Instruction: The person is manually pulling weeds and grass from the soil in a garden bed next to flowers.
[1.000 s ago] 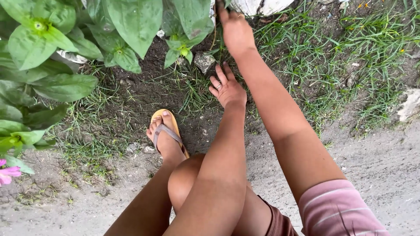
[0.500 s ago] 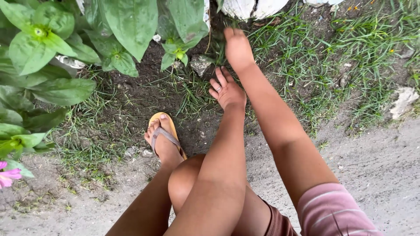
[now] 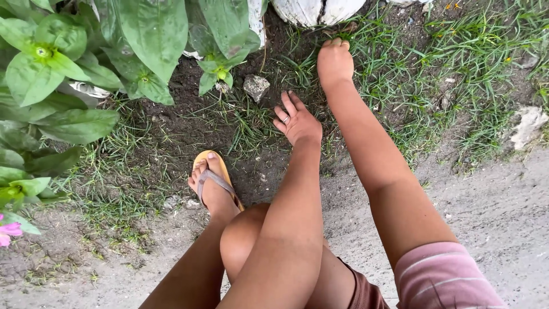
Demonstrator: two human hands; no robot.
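Note:
My left hand (image 3: pixel 298 121) rests on dark soil and thin grass, palm down. Its fingers are apart, it wears a ring, and it holds nothing. My right hand (image 3: pixel 334 62) is further out, its fingers curled into a fist down among the blades of a grass patch (image 3: pixel 400 74), just below a white stone (image 3: pixel 317 10). A small grey stone (image 3: pixel 255 86) lies on the soil to the left of both hands.
Broad-leaved green plants (image 3: pixel 143 34) crowd the upper left, with a pink flower (image 3: pixel 8 232) at the left edge. My foot in a yellow flip-flop (image 3: pixel 213 177) stands on the soil. A pale sandy path (image 3: pixel 503 212) runs along the bottom and right. A whitish lump (image 3: pixel 529 123) sits at the right.
My right hand has come down from the white stone and moved right, and has closed into a fist in the grass. My left hand has stayed in place.

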